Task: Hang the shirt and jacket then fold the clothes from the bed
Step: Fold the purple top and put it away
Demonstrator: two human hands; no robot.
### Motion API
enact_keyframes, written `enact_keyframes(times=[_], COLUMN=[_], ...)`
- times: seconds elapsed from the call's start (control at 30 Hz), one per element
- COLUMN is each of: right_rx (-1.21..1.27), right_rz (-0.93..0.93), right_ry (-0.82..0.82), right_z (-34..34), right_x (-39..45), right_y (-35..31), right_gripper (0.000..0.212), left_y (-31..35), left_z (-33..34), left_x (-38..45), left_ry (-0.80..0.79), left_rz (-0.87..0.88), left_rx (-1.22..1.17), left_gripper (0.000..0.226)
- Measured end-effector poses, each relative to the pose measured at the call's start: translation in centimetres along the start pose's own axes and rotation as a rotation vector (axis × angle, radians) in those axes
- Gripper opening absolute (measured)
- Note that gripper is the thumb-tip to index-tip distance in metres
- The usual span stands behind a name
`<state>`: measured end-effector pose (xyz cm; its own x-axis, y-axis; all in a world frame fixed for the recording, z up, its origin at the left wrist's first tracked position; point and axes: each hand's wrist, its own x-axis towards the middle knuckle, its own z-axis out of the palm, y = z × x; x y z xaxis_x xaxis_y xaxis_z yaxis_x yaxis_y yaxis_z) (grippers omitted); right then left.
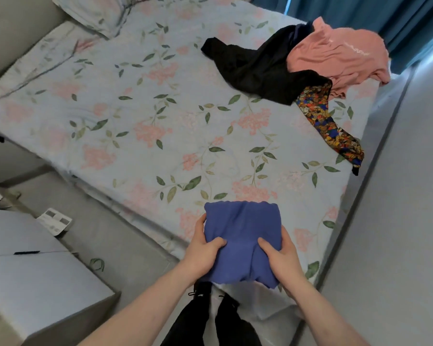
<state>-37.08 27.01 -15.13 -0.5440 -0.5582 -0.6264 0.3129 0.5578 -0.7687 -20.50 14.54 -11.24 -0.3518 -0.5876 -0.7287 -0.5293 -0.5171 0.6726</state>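
A folded blue garment (240, 231) is held over the near corner of the floral bed (140, 116). My left hand (203, 248) grips its left edge, thumb on top. My right hand (280, 258) grips its right edge the same way. At the bed's far right lies a heap of clothes: a black garment (250, 68), a pink garment (340, 56) and a multicoloured patterned piece (330, 126) trailing toward the bed's edge.
A floral pillow (98, 13) lies at the head of the bed. Grey boxes (30, 265) stand at the lower left beside the bed. Blue curtains (360, 11) hang at the upper right. A grey wall (410, 196) borders the bed's right side.
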Motion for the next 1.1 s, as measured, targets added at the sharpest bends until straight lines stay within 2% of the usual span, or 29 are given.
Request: enact_keyframes(times=[0.1, 0.2, 0.5, 0.7, 1.1], right_rx=[-0.062, -0.100, -0.174, -0.218, -0.274], right_rz=[-0.047, -0.090, -0.226, -0.331, -0.453], right_ry=[-0.075, -0.130, -0.279, -0.376, -0.542], right_z=[1.0, 2.1, 8.1, 15.3, 29.9], right_x=[-3.9, -6.9, -12.6, -15.7, -20.4], right_y=[-3.2, -5.5, -12.0, -15.3, -20.5], right_gripper=[0.059, 0.060, 0.046, 0.048, 0.044], left_y=[1.5, 1.9, 1.8, 1.6, 0.9], left_z=[-2.0, -3.8, -10.3, -17.1, -31.1], left_x=[-4.9, -8.6, -15.6, -18.2, -22.9], left_ry=[0.047, 0.116, 0.268, 0.391, 0.625], left_rz=[0.075, 0.134, 0.273, 0.312, 0.410], left_rx=[0.070, 0.033, -0.143, -0.232, -0.373], left_gripper=[0.087, 0.092, 0.082, 0.069, 0.063])
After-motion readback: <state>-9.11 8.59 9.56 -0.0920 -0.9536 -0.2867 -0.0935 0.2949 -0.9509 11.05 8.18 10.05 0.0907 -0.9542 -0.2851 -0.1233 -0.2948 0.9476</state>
